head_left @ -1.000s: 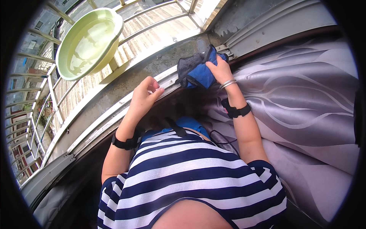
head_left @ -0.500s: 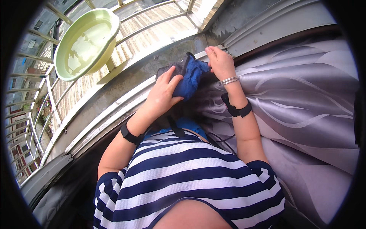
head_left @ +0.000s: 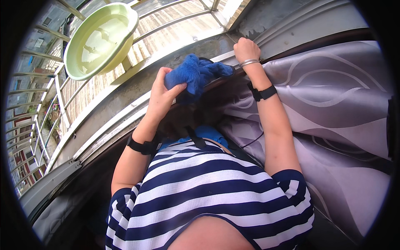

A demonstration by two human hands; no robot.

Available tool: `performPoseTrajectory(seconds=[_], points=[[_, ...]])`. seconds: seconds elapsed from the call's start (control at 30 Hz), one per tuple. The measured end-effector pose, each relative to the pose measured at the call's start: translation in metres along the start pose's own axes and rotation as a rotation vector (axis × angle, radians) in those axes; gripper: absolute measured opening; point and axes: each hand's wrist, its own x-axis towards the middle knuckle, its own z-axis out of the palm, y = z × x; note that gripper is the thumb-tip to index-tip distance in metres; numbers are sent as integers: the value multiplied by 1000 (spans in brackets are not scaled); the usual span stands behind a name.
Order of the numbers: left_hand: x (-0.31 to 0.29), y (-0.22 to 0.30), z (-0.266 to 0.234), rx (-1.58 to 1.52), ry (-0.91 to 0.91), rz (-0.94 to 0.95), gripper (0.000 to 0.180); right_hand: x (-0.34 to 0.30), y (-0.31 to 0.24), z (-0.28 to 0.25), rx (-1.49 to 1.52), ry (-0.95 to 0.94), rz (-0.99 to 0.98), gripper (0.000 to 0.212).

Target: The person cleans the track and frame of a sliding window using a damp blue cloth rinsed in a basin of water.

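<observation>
A bunched blue plush cleaning cloth [head_left: 189, 77] hangs above the window track, its loose end pointing right. My left hand [head_left: 162, 89] grips its left side, with the thumb in front and the fingers partly behind the cloth. To the right, at the corner of the window frame, my right hand [head_left: 247, 50] is closed in a fist, back of the hand up. A thin line shows beside its fingers; what they hold, if anything, is hidden. The cloth's end lies just left of that wrist without visibly touching it.
A pale green basin [head_left: 100, 41] of water stands outside on the slatted ledge, inside a white metal railing [head_left: 62, 98]. The window track [head_left: 125, 118] runs along the sill. A silvery purple curtain [head_left: 325, 91] hangs on the right. A dark cable runs beside my waist.
The cloth has turned and bunched, hiding its grey side and dark edging. My left hand has shifted left and now grips it. My right hand has moved right and away from the cloth.
</observation>
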Motion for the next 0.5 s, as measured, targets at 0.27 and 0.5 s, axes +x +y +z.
performPoseTrajectory(seconds=[0.27,0.5], points=[[2,14,-13,-596,63,-71,37,-76,48,-43,406,219,-168,17],[4,45,-17,-636,69,65,41,-131,44,-78,746,134,-154,7]])
